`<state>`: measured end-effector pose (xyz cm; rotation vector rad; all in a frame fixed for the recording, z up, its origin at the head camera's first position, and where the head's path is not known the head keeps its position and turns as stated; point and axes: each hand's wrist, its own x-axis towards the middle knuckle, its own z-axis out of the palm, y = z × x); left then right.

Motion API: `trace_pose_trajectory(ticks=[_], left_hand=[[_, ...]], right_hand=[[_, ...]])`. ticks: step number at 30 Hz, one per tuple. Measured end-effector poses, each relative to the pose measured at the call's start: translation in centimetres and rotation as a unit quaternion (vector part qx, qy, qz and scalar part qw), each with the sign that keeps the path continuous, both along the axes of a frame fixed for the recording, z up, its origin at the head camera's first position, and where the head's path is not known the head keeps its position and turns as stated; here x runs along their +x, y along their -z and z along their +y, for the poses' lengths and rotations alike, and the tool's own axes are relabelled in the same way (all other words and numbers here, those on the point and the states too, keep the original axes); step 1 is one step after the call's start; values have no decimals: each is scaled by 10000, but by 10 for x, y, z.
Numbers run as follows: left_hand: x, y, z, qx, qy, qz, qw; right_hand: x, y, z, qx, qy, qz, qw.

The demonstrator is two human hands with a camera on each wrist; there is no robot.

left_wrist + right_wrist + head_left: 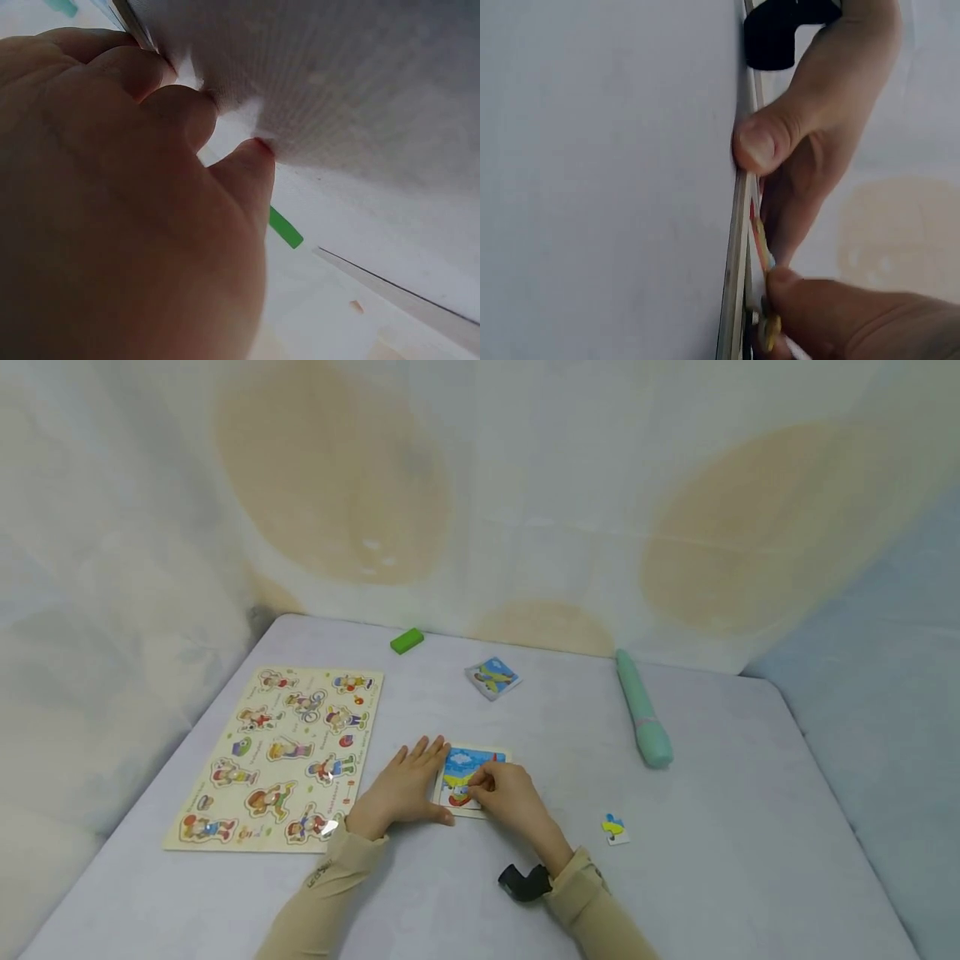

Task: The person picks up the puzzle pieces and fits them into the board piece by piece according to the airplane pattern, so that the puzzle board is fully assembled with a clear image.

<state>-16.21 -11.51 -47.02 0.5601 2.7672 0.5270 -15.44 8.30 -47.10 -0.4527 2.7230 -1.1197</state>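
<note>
A small jigsaw puzzle [467,762] with a blue and yellow picture lies in a pale wooden tray [472,814] in the middle of the table. My left hand [405,785] is spread at the tray's left side, its fingers fairly straight and its thumb at the near edge. My right hand [513,797] is over the right part of the puzzle. Between its thumb and fingers it pinches a puzzle piece [769,330], partly hidden, seen edge-on in the right wrist view. A loose puzzle piece [615,828] lies to the right.
On the left lies a large wooden board [281,777] with cartoon figures. Toward the back are a green block [407,641] and a small picture card [492,677]. A long mint-green case [643,714] lies back right. Curtains hang behind and beside the table.
</note>
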Motion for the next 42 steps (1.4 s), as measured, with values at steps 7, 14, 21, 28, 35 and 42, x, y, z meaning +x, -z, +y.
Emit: trace_pose_trajectory(ticks=[7, 14, 21, 28, 35, 42], left_hand=[[0, -3, 1, 67, 58, 71, 9999], [3, 0, 2, 72, 45, -89, 9999], [3, -2, -1, 32, 22, -98, 9999], [3, -3, -2, 29, 64, -64, 10000], [2, -3, 0, 28, 67, -78, 9999], [2, -5, 0, 30, 104, -30, 9999]], right_hand=[[1, 0, -5, 506, 319, 197, 9980], [-4, -3, 25, -529, 50, -495, 9974], [-3, -8, 84, -886, 540, -891, 9906], [18, -6, 153, -884, 897, -657, 9899], [46, 2, 193, -389, 980, -376, 9937], [52, 3, 192, -90, 894, -118, 9959]])
